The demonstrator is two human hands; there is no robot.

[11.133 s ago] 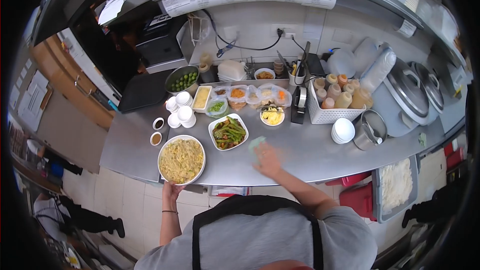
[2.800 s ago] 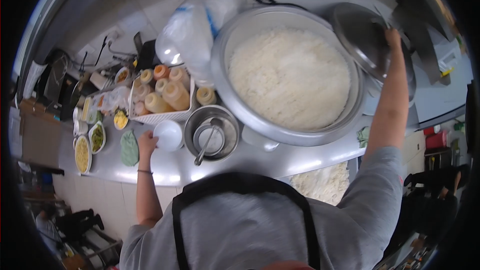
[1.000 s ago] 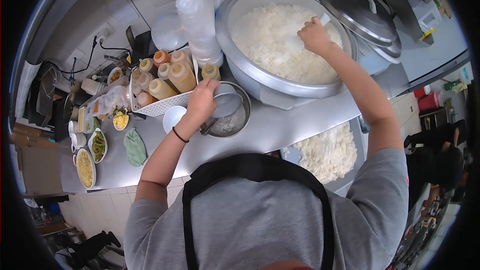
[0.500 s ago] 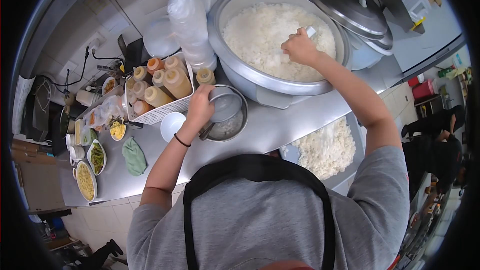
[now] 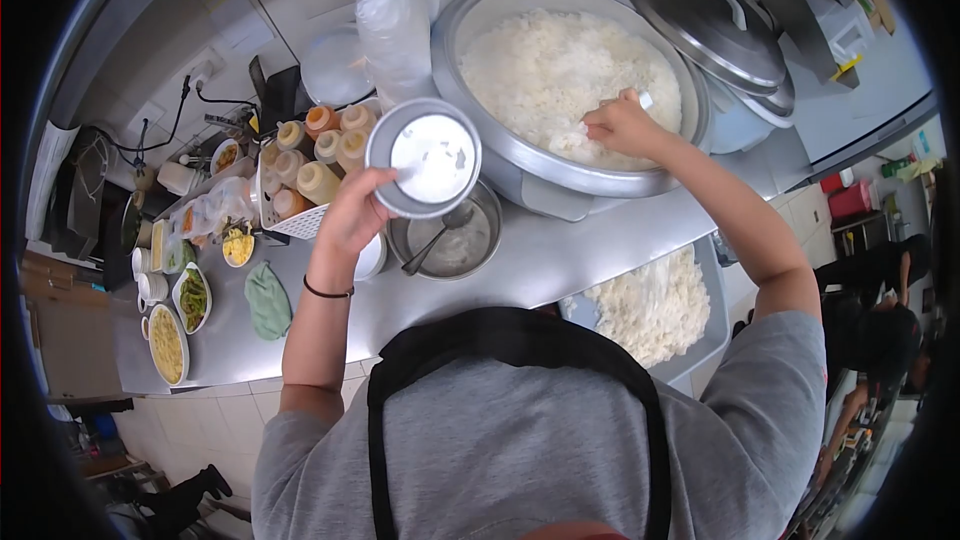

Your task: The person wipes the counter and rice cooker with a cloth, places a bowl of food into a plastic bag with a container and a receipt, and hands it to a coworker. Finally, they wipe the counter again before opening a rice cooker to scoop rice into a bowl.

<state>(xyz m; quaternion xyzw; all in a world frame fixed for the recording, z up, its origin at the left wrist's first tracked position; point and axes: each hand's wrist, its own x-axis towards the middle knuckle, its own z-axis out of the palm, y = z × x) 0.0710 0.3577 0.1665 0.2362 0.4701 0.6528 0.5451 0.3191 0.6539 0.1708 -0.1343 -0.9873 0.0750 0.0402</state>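
My left hand (image 5: 352, 220) grips a small metal bowl (image 5: 424, 156) by its rim and holds it raised above the counter, close to the big rice cooker pot (image 5: 470, 90). The bowl's inside looks pale and wet. My right hand (image 5: 622, 126) is inside the pot, closed on a white rice paddle (image 5: 646, 100) that digs into the cooked white rice (image 5: 560, 70). Below the raised bowl a larger metal bowl (image 5: 455, 245) with a spoon in it stands on the steel counter (image 5: 560, 250).
The pot's lid (image 5: 705, 25) rests at the right. A white basket of sauce bottles (image 5: 310, 165) stands left, with a green cloth (image 5: 268, 300), plates of green beans (image 5: 192, 296) and fried rice (image 5: 166, 344) beyond. A tray of rice (image 5: 655, 305) sits below the counter. Other people stand at right.
My left hand has lifted the small metal bowl out of the larger bowl, up toward the pot. My right hand has moved the paddle to the pot's near right side.
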